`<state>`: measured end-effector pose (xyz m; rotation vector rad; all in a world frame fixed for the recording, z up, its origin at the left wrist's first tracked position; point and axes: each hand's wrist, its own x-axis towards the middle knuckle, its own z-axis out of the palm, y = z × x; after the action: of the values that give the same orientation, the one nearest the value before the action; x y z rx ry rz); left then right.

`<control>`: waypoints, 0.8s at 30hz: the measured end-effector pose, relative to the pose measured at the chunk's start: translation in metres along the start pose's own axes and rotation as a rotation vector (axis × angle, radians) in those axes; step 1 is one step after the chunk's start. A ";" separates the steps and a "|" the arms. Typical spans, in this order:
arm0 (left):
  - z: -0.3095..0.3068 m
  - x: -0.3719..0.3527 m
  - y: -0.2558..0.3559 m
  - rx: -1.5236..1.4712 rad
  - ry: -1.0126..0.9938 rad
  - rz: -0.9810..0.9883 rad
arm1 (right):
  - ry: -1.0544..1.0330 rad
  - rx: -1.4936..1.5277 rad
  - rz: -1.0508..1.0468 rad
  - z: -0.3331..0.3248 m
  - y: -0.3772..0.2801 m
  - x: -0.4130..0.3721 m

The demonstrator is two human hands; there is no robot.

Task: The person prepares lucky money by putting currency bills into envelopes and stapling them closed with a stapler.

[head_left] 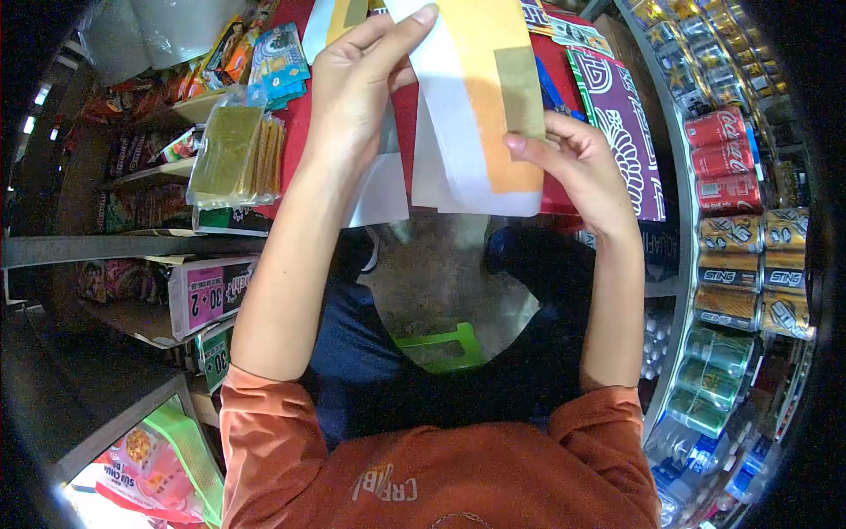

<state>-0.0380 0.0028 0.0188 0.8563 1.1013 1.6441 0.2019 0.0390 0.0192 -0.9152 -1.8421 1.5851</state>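
Observation:
Between my two hands I hold up a sheet of paper [449, 132], white along its left and lower edges, with yellow, orange and olive areas. My left hand [357, 84] is closed on its upper left part, thumb on the face towards me. At the right edge, my right hand [577, 167] grips it with the thumb over the orange and olive areas. Behind my left wrist lies another white sheet [381, 189] on the red tabletop [551, 198]. A blue object [557, 93], partly hidden, lies behind the held sheet, near my right hand.
A purple patterned booklet or packet [621, 132] lies at the table's right. Drink cans [727, 159] line the right-hand shelf. To the left are bagged yellowish sheets [227, 154], snack packets [227, 57] and boxes [207, 295]. A green plastic stool [445, 348] shows between my legs.

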 end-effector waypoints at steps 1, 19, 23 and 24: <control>0.001 -0.001 -0.002 0.030 0.007 0.059 | 0.012 -0.004 -0.019 0.000 0.000 0.000; 0.028 -0.026 0.013 0.081 -0.061 0.243 | 0.104 0.174 -0.184 0.011 -0.022 -0.007; 0.043 -0.044 0.019 0.098 -0.161 0.278 | 0.235 0.265 -0.326 0.010 -0.039 -0.008; 0.046 -0.048 0.022 0.111 -0.180 0.267 | 0.266 0.260 -0.343 0.012 -0.044 -0.010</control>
<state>0.0107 -0.0337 0.0530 1.2433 0.9921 1.6938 0.1923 0.0201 0.0603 -0.6202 -1.4747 1.3742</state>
